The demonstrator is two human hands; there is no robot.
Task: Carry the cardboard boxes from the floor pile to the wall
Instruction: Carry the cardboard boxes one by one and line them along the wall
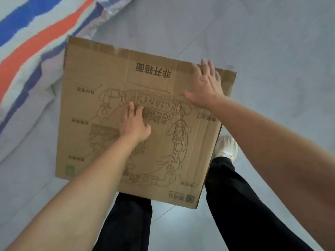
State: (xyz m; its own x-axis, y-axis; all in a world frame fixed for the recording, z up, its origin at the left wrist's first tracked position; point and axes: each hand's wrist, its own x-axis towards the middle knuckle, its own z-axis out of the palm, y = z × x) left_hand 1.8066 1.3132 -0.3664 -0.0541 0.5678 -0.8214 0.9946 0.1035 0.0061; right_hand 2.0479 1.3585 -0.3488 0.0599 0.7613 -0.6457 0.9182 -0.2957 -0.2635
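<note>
One flattened cardboard box [190,160] fills the centre, above the person's knees; I cannot tell whether it rests on anything. The left hand [135,124] presses flat at its middle, and the right hand [204,84] lies flat at 1 o'clock, neither gripping. Probably mid-carry; the next move needs an edge grip. Upside-down print reads "EDIANYUN" and "非开箱面". A striped sheet [27,51] lies at 10 o'clock.

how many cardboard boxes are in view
1: a flattened cardboard box mid-frame above the tiled floor, left hand and right hand resting on its printed face. Others may lie hidden beneath it.
</note>
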